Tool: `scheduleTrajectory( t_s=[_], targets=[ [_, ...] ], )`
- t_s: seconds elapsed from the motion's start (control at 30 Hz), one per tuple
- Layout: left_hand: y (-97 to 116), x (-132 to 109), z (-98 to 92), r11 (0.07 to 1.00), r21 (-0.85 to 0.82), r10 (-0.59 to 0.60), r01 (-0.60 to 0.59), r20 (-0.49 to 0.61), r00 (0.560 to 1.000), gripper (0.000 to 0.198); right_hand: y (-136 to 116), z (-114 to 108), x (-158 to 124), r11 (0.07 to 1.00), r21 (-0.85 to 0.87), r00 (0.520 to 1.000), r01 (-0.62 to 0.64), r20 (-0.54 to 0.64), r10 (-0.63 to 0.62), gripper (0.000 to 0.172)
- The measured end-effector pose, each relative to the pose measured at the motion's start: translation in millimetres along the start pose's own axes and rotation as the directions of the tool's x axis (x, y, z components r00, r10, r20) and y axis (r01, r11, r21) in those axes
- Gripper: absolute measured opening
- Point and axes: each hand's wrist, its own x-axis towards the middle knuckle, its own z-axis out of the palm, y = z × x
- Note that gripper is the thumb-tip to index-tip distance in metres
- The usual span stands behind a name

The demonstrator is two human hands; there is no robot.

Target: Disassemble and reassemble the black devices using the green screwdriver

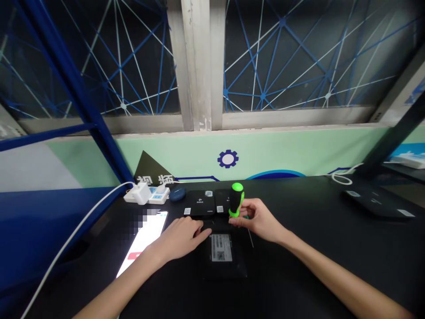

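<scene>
A rounded black-and-bright-green screwdriver handle (236,200) stands nearly upright above the far right part of a flat black rectangular device with a white printed label (222,248).

The right hand's (263,219) fingers are closed around the handle's lower part; its tip is hidden. The left hand (179,235) meets the device's far left edge, thumb and forefinger apart; whether they grip it, I cannot tell. Just beyond lie two flat black boxes with small white stickers (199,204), side by side, and left of them a dark blue rounded case (177,194) and a white power strip (155,195). A lit white-screened phone (151,232) lies near the left forearm on the black counter (299,283); another flat black box (378,204) sits far right.
</scene>
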Motion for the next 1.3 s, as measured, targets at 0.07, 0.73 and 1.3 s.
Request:
scheduleTrajectory(
  t_s=[0.07, 0.73, 1.3],
  targets=[
    [0.5, -0.1, 0.2, 1.000, -0.002, 0.000, 0.000, 0.006, 1.000, 0.052, -2.5, -0.3, -0.6, 1.000, -0.005, 1.000, -0.004, 0.010, 0.004, 0.032],
    [-0.6, 0.2, 0.9, 1.000, -0.009, 0.007, -0.007, 0.009, 1.000, 0.054, -8.5, -3.6, -4.1, 0.999, -0.036, 0.998, 0.002, 0.063, 0.001, 0.028],
    [0.5, 0.1, -0.4, 1.000, -0.006, 0.003, -0.003, 0.000, 1.000, 0.053, -9.1, 1.6, -6.2, 0.999, 0.022, 0.987, 0.025, 0.160, -0.028, 0.031]
  ],
)
